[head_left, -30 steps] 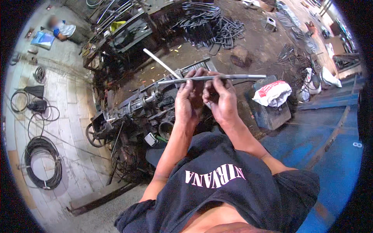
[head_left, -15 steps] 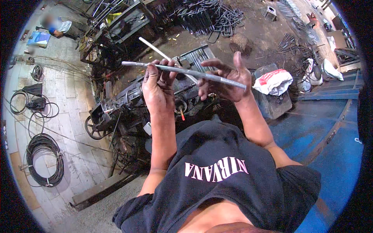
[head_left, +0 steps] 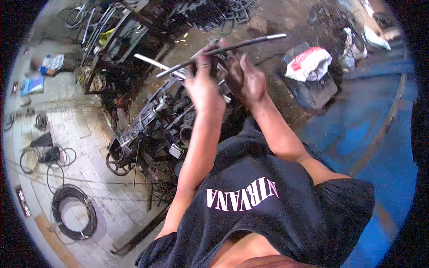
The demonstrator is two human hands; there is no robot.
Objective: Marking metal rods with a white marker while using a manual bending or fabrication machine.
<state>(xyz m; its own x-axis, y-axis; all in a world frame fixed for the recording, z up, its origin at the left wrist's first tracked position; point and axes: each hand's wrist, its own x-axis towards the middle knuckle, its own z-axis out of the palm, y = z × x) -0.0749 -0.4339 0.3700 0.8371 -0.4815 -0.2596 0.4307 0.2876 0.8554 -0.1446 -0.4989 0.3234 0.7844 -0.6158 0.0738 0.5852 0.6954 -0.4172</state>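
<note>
With our left hand's fingers [head_left: 203,67] we pinch the rod [head_left: 245,45] over the machine [head_left: 156,108]; we cannot tell whether our blurred right hand [head_left: 253,85] grips too. A one-sided hold could let it tip.

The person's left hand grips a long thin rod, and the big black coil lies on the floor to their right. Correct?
Not quite: the black coil lies on the floor to their left, as the head view shows. The left hand does grip a long thin rod.
</note>
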